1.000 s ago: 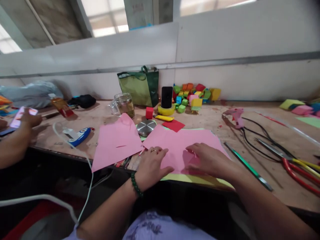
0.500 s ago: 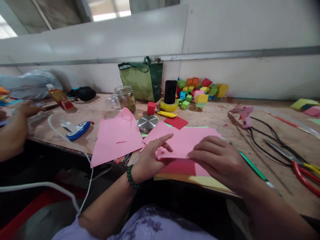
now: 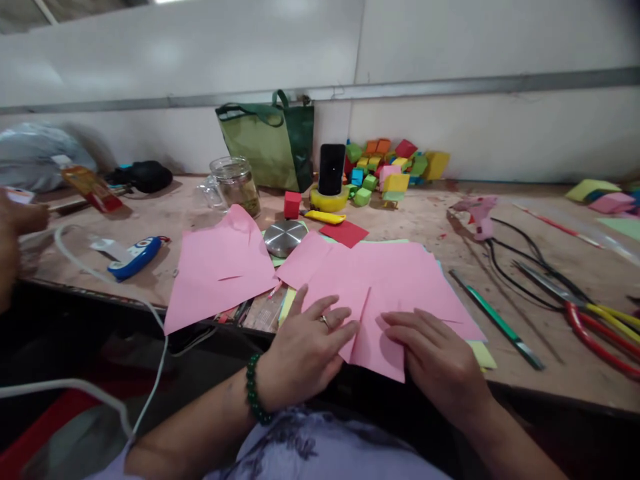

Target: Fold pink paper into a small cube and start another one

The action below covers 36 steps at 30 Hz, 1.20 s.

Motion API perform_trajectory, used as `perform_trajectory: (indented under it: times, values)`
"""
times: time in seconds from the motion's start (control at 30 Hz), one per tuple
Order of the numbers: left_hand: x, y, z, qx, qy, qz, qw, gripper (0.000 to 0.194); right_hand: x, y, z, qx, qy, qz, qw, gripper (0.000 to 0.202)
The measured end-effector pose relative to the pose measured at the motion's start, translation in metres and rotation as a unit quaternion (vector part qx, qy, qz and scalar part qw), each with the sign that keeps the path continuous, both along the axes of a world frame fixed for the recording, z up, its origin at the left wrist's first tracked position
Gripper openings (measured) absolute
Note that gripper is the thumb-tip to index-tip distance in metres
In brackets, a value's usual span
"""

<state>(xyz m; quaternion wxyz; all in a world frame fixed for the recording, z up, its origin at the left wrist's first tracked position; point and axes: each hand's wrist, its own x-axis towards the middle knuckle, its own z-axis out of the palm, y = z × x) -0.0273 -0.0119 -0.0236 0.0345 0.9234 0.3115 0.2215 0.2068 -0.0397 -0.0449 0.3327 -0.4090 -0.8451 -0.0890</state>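
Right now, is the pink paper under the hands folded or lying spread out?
Spread out. The pink sheet lies flat on the table under the left hand and right hand, with one crease line.

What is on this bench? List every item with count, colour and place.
pink paper sheet: one, under both hands, near edge
loose pink paper sheet: one, left of it
round steel lid: one, silver, behind the sheets
glass jar: one, clear, centre back
green tote bag: one, against wall
black phone: one, upright in yellow tape roll
coloured paper cubes: many, mixed, back
red-handled scissors: one, right
green ruler: one, right of the sheet
co-worker's hand: one, far left
left hand, right hand: flat on the sheet
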Motion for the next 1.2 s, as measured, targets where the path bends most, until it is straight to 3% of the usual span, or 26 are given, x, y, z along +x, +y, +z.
perform_trajectory:
  times: [0.17, 0.37, 0.53, 0.67, 0.77, 0.9, 1.07, 1.2]
  values:
    - [-0.006, 0.009, -0.004, -0.030, 0.005, -0.069, 0.997, 0.020, 0.017, -0.005, -0.009, -0.025, -0.031, -0.041, 0.998, 0.039]
    - [0.006, 0.006, -0.001, 0.016, -0.035, -0.106, 0.994, 0.018, 0.020, -0.011, 0.000, -0.070, -0.089, 0.021, 0.993, 0.048]
    - [0.002, 0.019, -0.001, -0.098, -0.009, -0.128, 0.987, 0.041, 0.029, -0.011, 0.000, -0.132, -0.037, 0.064, 0.988, 0.044]
    - [-0.002, 0.027, -0.007, -0.200, -0.074, -0.073, 0.974, 0.047, 0.031, -0.013, 0.004, -0.227, 0.041, 0.047, 0.972, 0.033]
    - [0.000, 0.027, -0.008, -0.271, -0.122, 0.030, 0.954, 0.048, 0.024, -0.014, 0.009, -0.317, 0.146, -0.068, 0.935, 0.024]
    - [0.008, 0.032, -0.001, -0.331, -0.126, 0.124, 0.927, 0.056, 0.010, -0.010, 0.015, -0.348, 0.224, -0.226, 0.882, 0.039]
    - [0.015, 0.045, 0.004, -0.339, -0.091, 0.134, 0.927, 0.076, 0.004, -0.002, 0.017, -0.299, 0.143, -0.289, 0.898, 0.051]
    - [0.018, 0.052, 0.004, -0.349, -0.055, 0.131, 0.926, 0.086, 0.012, 0.011, 0.017, -0.227, 0.043, -0.246, 0.941, 0.043]
